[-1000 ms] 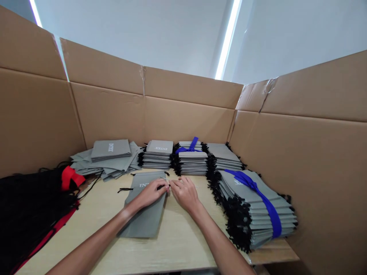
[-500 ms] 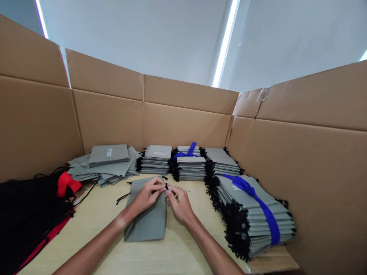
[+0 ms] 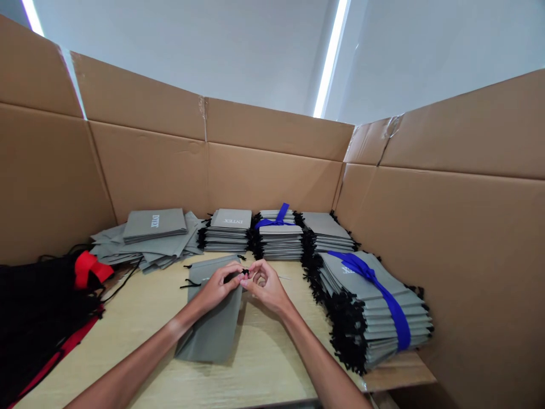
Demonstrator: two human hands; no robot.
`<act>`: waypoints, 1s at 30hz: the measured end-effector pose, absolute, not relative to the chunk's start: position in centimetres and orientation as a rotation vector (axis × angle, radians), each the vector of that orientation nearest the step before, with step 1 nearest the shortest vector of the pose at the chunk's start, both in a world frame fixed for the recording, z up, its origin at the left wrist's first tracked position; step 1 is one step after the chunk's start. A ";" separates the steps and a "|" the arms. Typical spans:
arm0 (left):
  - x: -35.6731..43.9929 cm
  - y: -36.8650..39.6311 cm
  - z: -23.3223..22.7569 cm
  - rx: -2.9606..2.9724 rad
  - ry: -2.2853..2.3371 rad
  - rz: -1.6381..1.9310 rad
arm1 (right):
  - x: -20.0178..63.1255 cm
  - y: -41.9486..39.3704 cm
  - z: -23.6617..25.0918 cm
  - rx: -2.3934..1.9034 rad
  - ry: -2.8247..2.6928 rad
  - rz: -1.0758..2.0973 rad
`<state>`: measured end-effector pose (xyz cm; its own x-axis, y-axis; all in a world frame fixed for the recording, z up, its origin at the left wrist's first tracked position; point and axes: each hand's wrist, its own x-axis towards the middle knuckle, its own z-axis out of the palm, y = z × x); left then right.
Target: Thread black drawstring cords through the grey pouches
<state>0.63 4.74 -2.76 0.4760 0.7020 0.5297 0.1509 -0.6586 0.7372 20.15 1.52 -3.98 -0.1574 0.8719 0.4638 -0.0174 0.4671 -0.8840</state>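
A grey fabric drawstring pouch (image 3: 213,335) lies at a slant in front of me, its lower end towards me and its right edge slightly raised. My left hand (image 3: 218,288) is closed on the pouch's upper right edge, by a small black cord (image 3: 245,272) in a loop or knot. Thumb and fingertips of my right hand (image 3: 269,291) pinch at that cord, almost touching the left fingertips. A thin needle-like rod (image 3: 284,278) sticks out behind the right hand; its grip is hidden. Another black cord end (image 3: 190,283) pokes out at the pouch's left side.
Stacked grey pouches (image 3: 232,233) with black cord ends stand along the back. A bundle tied with blue ribbon (image 3: 394,309) sits at right. Loose grey pouches (image 3: 155,224) lie back left, black cords (image 3: 38,312) with a red band at left. Cardboard walls (image 3: 272,176) surround the table.
My right hand has risen and turned, its fingers now curled in close to the left fingertips. The pouch's right edge has lifted and its lower end slid left. The view has shifted slightly.
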 end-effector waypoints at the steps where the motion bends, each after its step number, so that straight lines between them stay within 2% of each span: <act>1: 0.6 4.6 -2.6 2.091 0.698 1.128 | 20.1 1.5 -4.0 -0.780 -1.534 0.925; 10: 0.7 4.3 -2.5 2.048 0.818 0.990 | 19.6 1.1 -4.2 -0.905 -1.549 0.856; 15: 0.8 3.7 -3.2 2.438 1.024 1.264 | 19.4 1.0 -4.7 -0.964 -1.557 0.784; 19: 0.7 3.0 -2.9 2.722 1.068 1.289 | 19.6 1.0 -4.9 -0.972 -1.580 0.655; 25: 0.9 3.2 -3.5 2.684 1.247 1.267 | 19.3 1.3 -5.5 -1.087 -1.609 0.439; 30: 1.6 3.5 -3.6 2.265 1.135 1.333 | 18.7 2.0 -6.2 -1.027 -1.473 0.601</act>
<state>1.61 3.53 -3.56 0.2661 0.7435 0.6136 0.4871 -0.6530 0.5800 18.66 2.00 -6.23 0.0703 0.8566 0.5112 0.2550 0.4800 -0.8394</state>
